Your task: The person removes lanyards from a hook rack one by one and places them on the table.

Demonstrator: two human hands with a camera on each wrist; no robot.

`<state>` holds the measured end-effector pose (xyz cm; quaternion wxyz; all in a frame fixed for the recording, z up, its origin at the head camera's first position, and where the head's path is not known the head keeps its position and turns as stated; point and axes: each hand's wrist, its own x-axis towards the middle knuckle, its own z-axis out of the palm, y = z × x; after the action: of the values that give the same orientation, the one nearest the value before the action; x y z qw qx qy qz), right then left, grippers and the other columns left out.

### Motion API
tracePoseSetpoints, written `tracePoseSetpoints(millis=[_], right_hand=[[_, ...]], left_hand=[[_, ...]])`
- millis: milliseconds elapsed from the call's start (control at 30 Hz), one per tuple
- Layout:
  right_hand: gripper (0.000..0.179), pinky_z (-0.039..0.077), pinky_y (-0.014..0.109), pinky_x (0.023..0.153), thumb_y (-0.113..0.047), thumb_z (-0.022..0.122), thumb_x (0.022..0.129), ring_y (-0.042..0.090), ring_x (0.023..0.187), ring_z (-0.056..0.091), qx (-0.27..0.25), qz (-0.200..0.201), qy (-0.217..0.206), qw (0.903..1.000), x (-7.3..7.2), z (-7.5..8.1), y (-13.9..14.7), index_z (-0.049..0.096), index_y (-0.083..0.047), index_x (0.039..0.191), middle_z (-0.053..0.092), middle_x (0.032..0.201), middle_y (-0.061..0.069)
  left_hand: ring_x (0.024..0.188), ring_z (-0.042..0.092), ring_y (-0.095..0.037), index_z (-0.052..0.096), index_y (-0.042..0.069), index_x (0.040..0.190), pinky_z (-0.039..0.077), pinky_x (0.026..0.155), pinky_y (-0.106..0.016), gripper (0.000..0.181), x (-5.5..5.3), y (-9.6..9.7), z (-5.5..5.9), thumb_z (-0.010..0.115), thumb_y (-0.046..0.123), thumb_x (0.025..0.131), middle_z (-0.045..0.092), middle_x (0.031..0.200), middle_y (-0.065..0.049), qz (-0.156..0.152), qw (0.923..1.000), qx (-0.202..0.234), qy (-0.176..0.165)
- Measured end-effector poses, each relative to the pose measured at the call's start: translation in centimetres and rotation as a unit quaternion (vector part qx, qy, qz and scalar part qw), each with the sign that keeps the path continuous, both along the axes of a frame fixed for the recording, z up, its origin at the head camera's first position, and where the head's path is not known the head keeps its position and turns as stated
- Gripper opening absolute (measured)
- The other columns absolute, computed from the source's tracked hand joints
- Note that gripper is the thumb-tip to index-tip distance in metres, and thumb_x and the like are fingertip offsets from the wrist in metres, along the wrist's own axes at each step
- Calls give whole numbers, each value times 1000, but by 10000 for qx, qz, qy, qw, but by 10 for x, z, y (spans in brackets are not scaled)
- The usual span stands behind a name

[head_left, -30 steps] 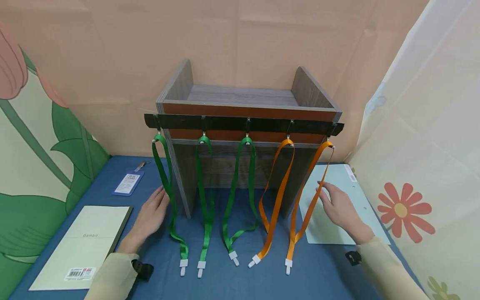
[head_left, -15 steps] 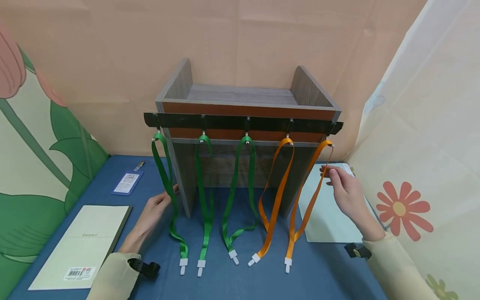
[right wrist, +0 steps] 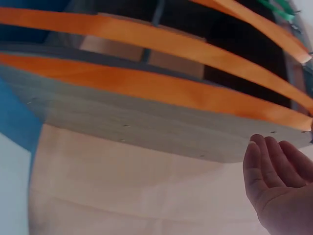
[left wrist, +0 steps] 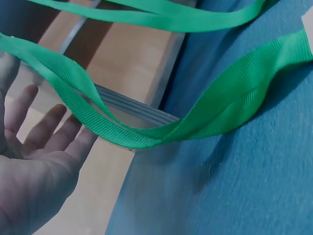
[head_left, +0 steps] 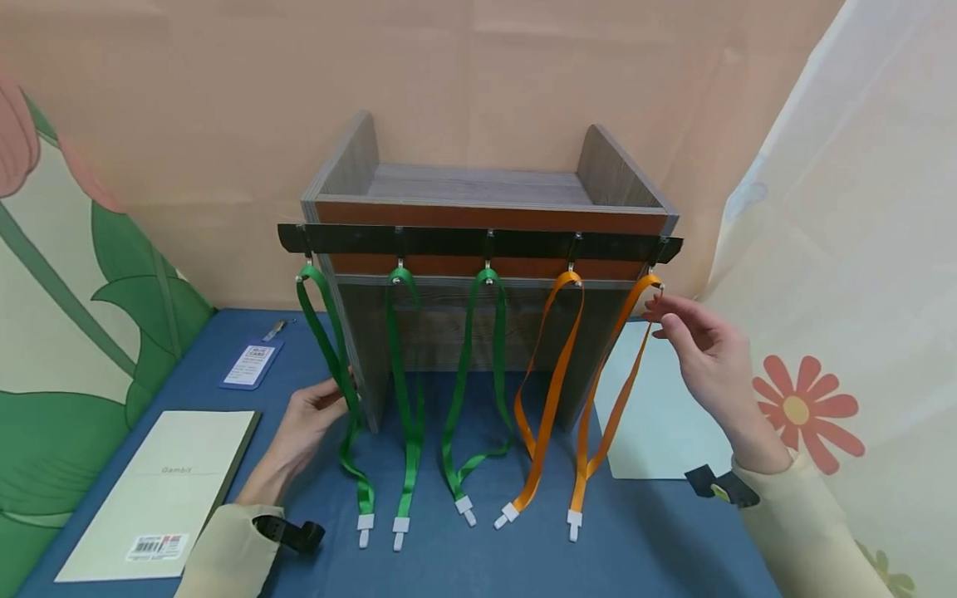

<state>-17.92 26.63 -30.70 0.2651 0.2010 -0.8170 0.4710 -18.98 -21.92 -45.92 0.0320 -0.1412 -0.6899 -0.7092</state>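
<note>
- I see the right hand raised just beside the upper part of the rightmost orange lanyard, fingers loosely bent, clamped on nothing I can make out; whether a fingertip touches the strap I cannot tell.
- That lanyard hangs from the right end of the black rail across the shelf.
- The left hand sits lower, at the leftmost green lanyard and near the shelf's left side; its fingers are relaxed and apart, contact unclear to me.
- Between these, two green lanyards and an orange one hang with gaps.
- Along the table's left edge lie a notebook and, farther back, a badge holder.
- A pale blue board lies toward the right edge.
- I have room over the cloth in front of the clips.
</note>
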Motion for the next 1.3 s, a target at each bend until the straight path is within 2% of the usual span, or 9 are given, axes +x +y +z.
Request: tracePoseSetpoints(millis=[100,233,333,433,533,667,800,967,1300], right_hand=[[37,48,19,80,6,60,91,11,98,63,5,74,161,9998,0,7,-2,59,1,127,64,115,17],[38,48,19,80,10,62,87,10,97,64,-63,96,396,9991,1,14,-4,60,4,125,65,112,20],[36,48,19,80,12,62,86,11,95,65,-146,89,472,9987,0,18,-5,61,6,122,66,109,19],[35,48,20,79,12,63,86,12,93,66,-170,102,474,9987,0,22,-5,63,6,120,68,106,17],[34,49,19,78,13,64,85,10,91,66,-125,107,470,9988,-1,23,-5,64,7,118,68,105,17],[33,49,18,77,14,66,83,8,89,66,-20,73,503,9987,0,25,-5,65,8,116,69,103,15],[33,49,18,76,14,67,82,7,88,66,78,52,568,9983,-1,26,-4,66,7,114,69,101,13],[30,49,18,76,14,66,83,8,87,66,89,100,591,9982,-2,28,-3,67,7,112,70,99,10],[23,49,19,75,4,68,85,13,82,67,27,135,506,9986,2,36,-3,68,8,108,71,94,9]], left_hand=[[102,60,-12,59,-6,125,47,85,-25,33,1,2,0,60,2,94,65,116,5,73,9999,100,14],[105,57,-13,63,-3,122,47,85,-25,30,1,6,0,62,5,93,64,116,4,317,9994,125,-98],[104,55,-14,65,0,121,48,84,-25,29,1,10,0,63,8,93,64,114,3,496,9984,177,-202],[101,55,-14,65,-2,119,49,81,-24,29,1,12,-1,64,8,92,65,112,4,666,9971,266,-258],[105,54,-12,64,-6,118,49,81,-24,30,0,13,-2,65,9,92,63,116,4,834,9957,283,-302],[112,51,-10,63,-8,119,48,82,-23,34,0,14,-3,66,12,91,58,125,1,1013,9943,91,-332],[109,53,-11,63,-9,118,49,79,-23,35,0,16,-2,66,14,91,59,123,1,1094,9934,-22,-347],[108,53,-12,64,-8,116,49,79,-23,32,1,16,-2,66,12,92,61,117,8,1098,9932,110,-361],[109,52,-14,64,-9,116,48,81,-23,33,1,15,-2,66,13,92,61,118,7,1076,9934,76,-389]])
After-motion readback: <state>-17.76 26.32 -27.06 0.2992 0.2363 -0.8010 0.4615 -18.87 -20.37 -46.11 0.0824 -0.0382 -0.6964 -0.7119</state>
